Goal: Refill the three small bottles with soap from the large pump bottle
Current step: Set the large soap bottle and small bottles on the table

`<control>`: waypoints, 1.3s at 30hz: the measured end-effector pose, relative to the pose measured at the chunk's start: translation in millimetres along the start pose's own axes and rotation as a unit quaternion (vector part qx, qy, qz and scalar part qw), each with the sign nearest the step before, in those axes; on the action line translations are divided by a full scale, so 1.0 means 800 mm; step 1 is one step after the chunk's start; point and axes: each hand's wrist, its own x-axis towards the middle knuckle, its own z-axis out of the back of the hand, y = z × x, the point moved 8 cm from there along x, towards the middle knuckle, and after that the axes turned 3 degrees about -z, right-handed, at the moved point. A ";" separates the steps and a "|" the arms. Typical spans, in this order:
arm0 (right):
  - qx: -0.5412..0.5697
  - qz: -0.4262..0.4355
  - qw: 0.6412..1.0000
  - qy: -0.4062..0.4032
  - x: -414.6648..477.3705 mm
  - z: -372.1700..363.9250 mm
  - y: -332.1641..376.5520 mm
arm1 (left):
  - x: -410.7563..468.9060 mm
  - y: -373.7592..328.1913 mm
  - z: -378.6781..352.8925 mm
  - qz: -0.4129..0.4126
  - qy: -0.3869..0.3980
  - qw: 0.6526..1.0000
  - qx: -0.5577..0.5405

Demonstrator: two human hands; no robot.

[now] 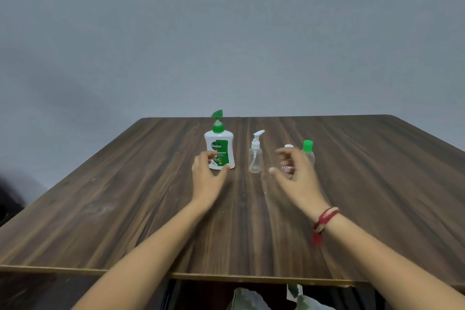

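Note:
A large white pump bottle (219, 145) with a green pump and label stands on the wooden table (125, 209). To its right stand three small clear bottles: one with a white pump (255, 156), one with a white cap (288, 158), one with a green cap (308, 150). My left hand (207, 178) reaches to the large bottle's base, fingers spread around its lower part, thumb by its right side. My right hand (295, 176) hovers blurred in front of the white-capped bottle, fingers spread, and hides much of that bottle.
A grey wall rises behind the table's far edge. Below the near edge lie crumpled plastic bags (251, 299). A dark object (7, 199) sits beyond the left edge. A red thread band (324, 219) is on my right wrist.

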 end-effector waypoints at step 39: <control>0.008 -0.095 0.974 0.206 0.013 -0.161 -0.048 | 0.000 0.055 -0.023 0.047 0.248 0.958 -0.136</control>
